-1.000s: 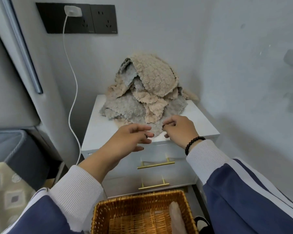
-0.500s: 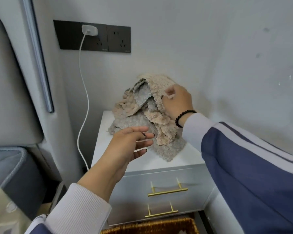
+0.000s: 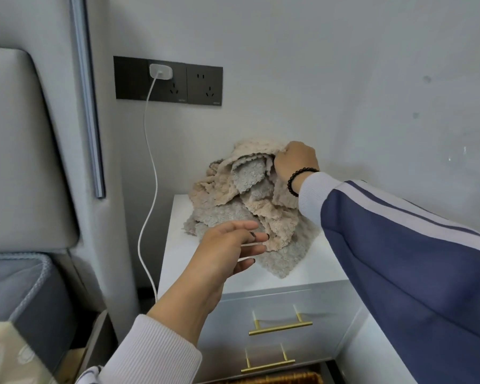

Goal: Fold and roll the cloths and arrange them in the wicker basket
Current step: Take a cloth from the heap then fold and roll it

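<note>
Where the two walls meet, these things stand, largest first:

Nightstand: one white nightstand (image 3: 205, 275) with two drawers, each with one brass bar handle; its top is the surface that carries the cloths.

Headboard: one grey padded headboard (image 3: 17, 151) at the left, with a metal strip beside it.

Cloth pile: one heap of fluffy beige and grey cloths (image 3: 241, 206), crumpled together toward the back of the surface, against the wall; separate cloths cannot be counted, only the two colours.

Socket panel: one black wall panel (image 3: 205, 84) with two sockets showing; one white charger (image 3: 160, 71) is plugged in, its one white cable hanging down left of the nightstand.

Right hand: the right hand (image 3: 295, 162), one black bead bracelet on the wrist, is at the top of the pile, its fingers curled tight around a beige cloth.

Left hand: the left hand (image 3: 227, 245) hovers at the front of the pile, fingers spread loosely and holding nothing.

Wicker basket: one brown wicker basket (image 3: 283, 379), only a sliver of rim at the bottom edge, below the drawers.
</note>
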{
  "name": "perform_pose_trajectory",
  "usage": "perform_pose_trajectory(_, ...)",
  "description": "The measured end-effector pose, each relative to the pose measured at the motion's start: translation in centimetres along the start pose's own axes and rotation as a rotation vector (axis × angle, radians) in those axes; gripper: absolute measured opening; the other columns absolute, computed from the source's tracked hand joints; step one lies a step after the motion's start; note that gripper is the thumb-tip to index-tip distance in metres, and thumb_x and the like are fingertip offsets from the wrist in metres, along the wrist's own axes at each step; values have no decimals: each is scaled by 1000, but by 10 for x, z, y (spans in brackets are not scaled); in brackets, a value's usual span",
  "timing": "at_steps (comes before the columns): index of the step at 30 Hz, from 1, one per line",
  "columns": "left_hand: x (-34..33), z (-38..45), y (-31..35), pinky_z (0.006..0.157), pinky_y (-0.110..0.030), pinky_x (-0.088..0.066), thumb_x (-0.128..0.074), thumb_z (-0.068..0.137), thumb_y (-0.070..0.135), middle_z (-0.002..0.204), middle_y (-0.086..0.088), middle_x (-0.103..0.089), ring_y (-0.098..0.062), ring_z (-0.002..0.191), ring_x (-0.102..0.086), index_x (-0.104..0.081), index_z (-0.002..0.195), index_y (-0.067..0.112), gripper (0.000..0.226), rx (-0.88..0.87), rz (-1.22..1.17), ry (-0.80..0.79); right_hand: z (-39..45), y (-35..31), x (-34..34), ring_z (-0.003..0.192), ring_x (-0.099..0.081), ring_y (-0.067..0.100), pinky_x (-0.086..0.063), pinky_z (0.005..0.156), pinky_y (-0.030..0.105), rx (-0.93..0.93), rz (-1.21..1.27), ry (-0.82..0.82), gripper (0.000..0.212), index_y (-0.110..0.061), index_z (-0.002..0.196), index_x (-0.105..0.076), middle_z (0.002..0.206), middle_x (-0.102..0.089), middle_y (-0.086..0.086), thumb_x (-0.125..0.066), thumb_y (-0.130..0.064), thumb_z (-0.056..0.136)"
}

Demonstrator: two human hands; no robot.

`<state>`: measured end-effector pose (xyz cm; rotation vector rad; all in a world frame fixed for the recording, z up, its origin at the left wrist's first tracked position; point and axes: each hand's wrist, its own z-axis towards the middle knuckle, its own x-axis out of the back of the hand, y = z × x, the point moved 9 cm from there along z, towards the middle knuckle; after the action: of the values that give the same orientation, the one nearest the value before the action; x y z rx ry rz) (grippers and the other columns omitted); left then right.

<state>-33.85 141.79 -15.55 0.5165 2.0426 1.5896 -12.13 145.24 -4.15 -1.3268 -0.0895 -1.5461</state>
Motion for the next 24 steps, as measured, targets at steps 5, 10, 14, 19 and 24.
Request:
perform_pose_trajectory(5,-16,2,-5,74,-28,-53,-47,93,3,90,0,-76,-15,83,-71,-66,104,14,25,16,5,-32,0,11,42,55,-35,15,-22,46,26,-28,157,113,29,-17,64,-29,66,-37,-1,-39,-13,91)
perform_pose_trajectory(10,-38,1,-10,73,-29,-53,-47,94,3,93,-3,-76,-16,82,-71,-65,107,13,24,25,8,-73,-9,11,94,53,-30,10,-26,40,18,-8,277,252,31,-18,66,-27,67,-34,-4,-35,-12,95)
perform_pose_trajectory(14,-46,4,-16,76,-32,-53,-51,93,5,94,-3,-76,-19,87,-72,-61,111,15,23,34,14,-90,-31,13,129,57,-37,7,-33,41,8,17,449,321,21,-18,75,-38,72,-41,-7,-37,-15,96)
perform_pose_trajectory(19,-52,5,-26,80,-36,-55,-57,91,7,99,-4,-75,-23,92,-72,-53,117,20,29,49,40,-108,-74,34,124,61,-45,6,-38,51,16,60,493,187,12,-16,90,-55,74,-51,-9,-46,-22,95)
perform_pose_trajectory(24,-56,10,-45,82,-38,-56,-61,90,10,108,-6,-71,-21,91,-72,-49,126,20,39,112,69,-97,-102,90,81,63,-50,10,-41,56,25,-91,430,18,16,-11,94,-63,76,-57,-3,-51,-22,92)
